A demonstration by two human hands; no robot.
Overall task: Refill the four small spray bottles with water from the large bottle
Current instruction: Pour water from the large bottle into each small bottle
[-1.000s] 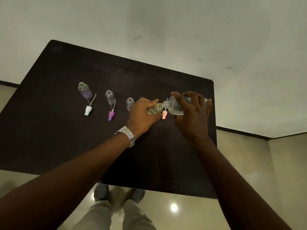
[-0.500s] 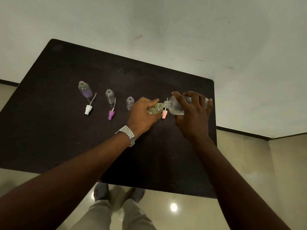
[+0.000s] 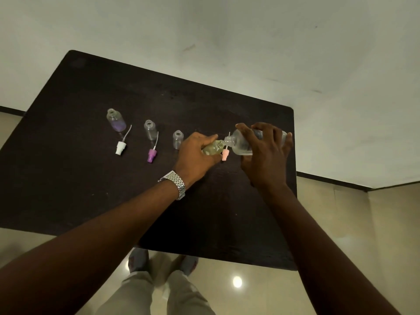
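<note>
Right hand (image 3: 263, 155) gripped large bottle (image 3: 241, 144), tilted, mouth at small green bottle (image 3: 213, 148) held by left hand (image 3: 195, 155).

Right hand (image 3: 263, 155) tips large bottle (image 3: 241, 144) over left-held small bottle (image 3: 212, 148)

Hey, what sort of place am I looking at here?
Probably a plain indoor room, perhaps a home or office; I cannot tell which. A dark table stands on glossy beige floor tiles that mirror a light, next to a bare off-white wall with a dark skirting strip.
</note>
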